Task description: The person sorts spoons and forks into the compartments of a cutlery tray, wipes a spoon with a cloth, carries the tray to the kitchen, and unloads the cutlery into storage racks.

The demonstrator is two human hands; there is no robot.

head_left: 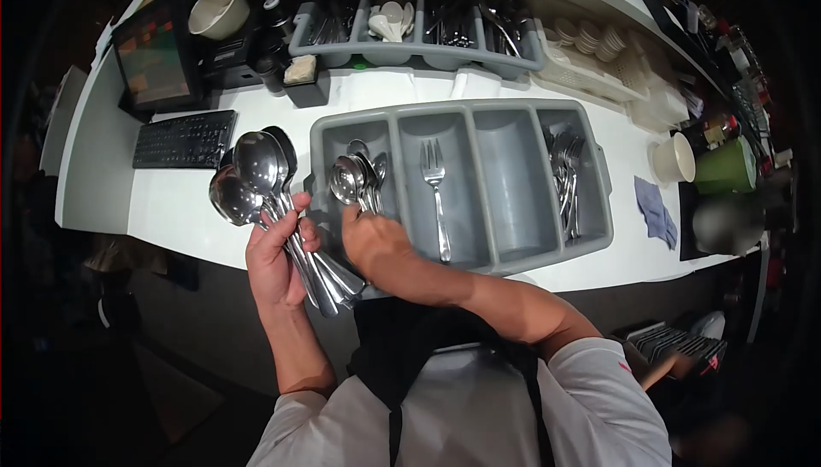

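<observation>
My left hand (280, 249) is closed round the handles of a bunch of large spoons (257, 161), bowls up, to the left of a grey cutlery tray (479, 108). My right hand (372, 243) reaches over the front of the tray's leftmost compartment, fingers closed at the handles of several smaller spoons (348, 178); its fingertips are partly hidden. One fork (434, 178) lies in the second compartment, tines away from me. The third compartment holds nothing visible. Several forks (565, 159) are heaped in the rightmost one.
Behind the tray stands another grey cutlery holder (338, 50) with white spoons (392, 20). A keyboard (184, 138) and screen (152, 61) are at the left. A blue cloth (655, 210), white cup (674, 159) and green container (725, 166) are on the right.
</observation>
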